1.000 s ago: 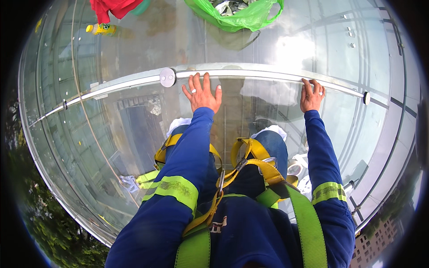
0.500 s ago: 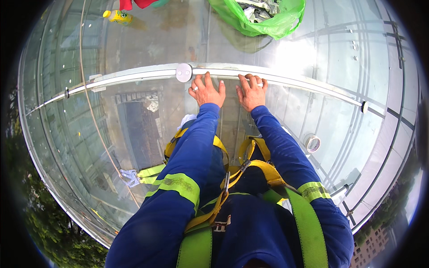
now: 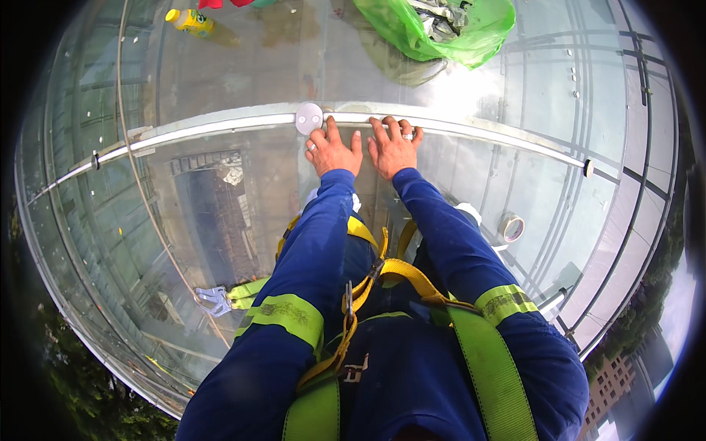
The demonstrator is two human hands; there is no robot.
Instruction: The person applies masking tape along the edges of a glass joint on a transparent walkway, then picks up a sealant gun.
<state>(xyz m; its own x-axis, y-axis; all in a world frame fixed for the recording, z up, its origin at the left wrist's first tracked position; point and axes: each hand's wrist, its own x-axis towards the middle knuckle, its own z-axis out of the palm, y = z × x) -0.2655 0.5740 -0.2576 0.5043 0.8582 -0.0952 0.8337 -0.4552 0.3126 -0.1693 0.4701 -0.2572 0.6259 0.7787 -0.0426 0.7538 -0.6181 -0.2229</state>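
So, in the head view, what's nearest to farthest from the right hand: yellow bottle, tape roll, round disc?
1. Round disc: at the rail, left of the right hand.
2. Tape roll: right side, nearer the body.
3. Yellow bottle: far upper left.

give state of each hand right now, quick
Left hand: open, touching the long, narrow white strip near the round pale-lilac disc.
Right hand: open, touching the same strip, holding nothing visible.

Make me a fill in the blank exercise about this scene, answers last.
The plastic bag is coloured ____.
The bottle has a ____ cap.
The left hand, touching the white strip, wears a ____.
The tape roll lies on the person's ____ side.
Answers: green; yellow; ring; right.
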